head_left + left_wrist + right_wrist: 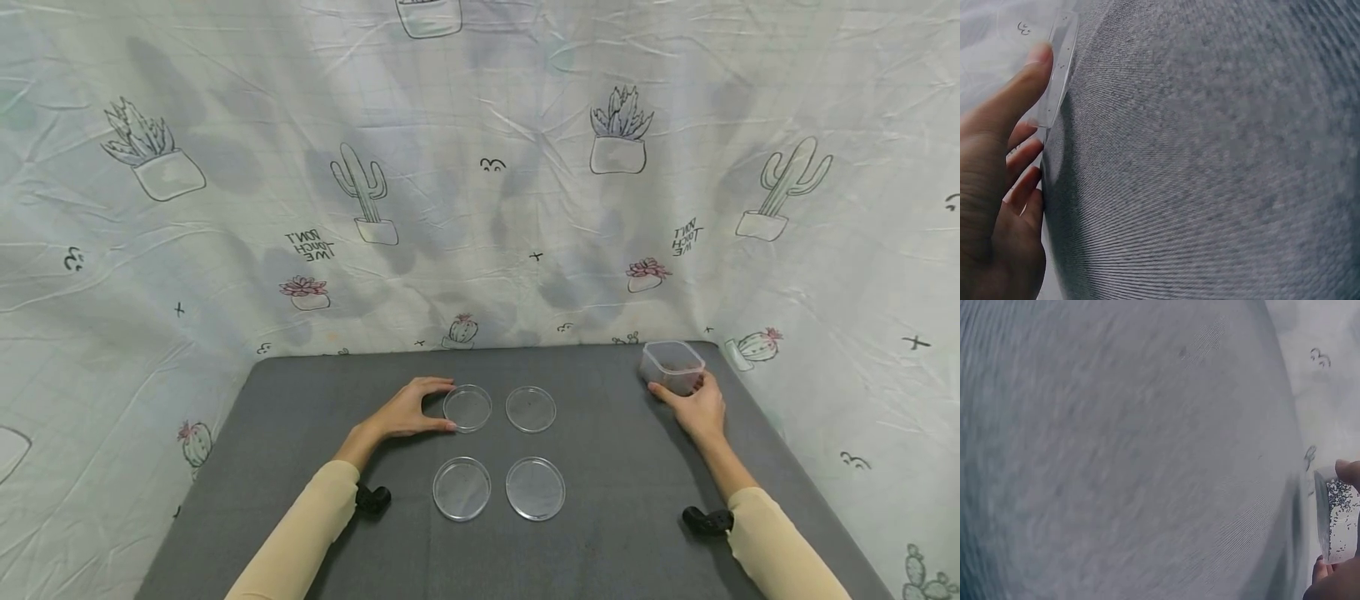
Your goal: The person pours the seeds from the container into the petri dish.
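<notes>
Your left hand (408,410) pinched the rim of the far-left petri dish (467,407) on the grey surface (622,467), apparently steadying it, while your right hand (699,408) gripped the speck-filled clear container (672,365) at the far-right corner.

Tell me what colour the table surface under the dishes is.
The table surface is dark grey, a fabric-like texture; the head view shows it best.

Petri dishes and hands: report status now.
Left hand pinches the rear-left petri dish at its rim. Right hand grips the clear plastic container, dark specks inside. Three other petri dishes untouched; nothing in the way.
</notes>
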